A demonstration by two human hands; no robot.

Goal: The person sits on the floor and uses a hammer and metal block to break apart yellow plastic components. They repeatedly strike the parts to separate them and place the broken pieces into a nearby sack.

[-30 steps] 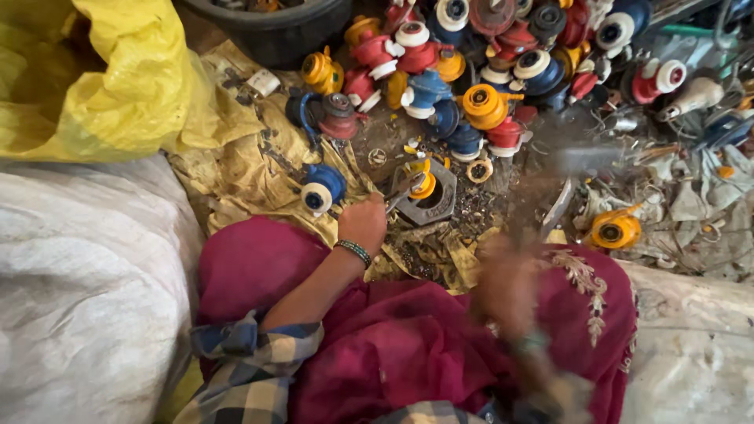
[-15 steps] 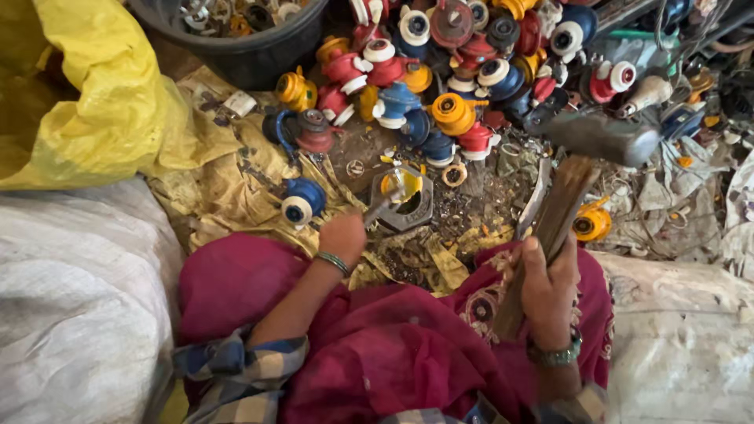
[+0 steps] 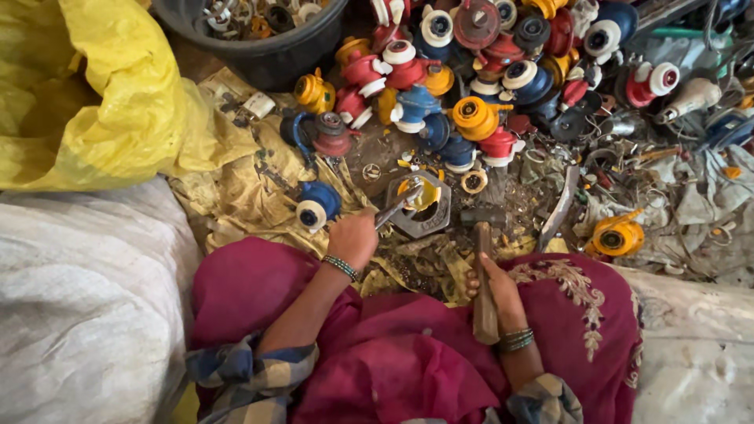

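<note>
The left hand [image 3: 353, 238] was closed around pliers [image 3: 395, 206], pinching a yellow part [image 3: 422, 192] on the big nut [image 3: 419, 207]. The right hand [image 3: 496, 292] gripped a hammer [image 3: 483, 271], its head down beside the nut. A crooked hit might smash fingers or send the part flying.

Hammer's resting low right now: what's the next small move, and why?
Probably lift the hammer in the right hand and strike the yellow piece. The left hand has pliers on it, seated in the hex ring, and the head is down.
</note>
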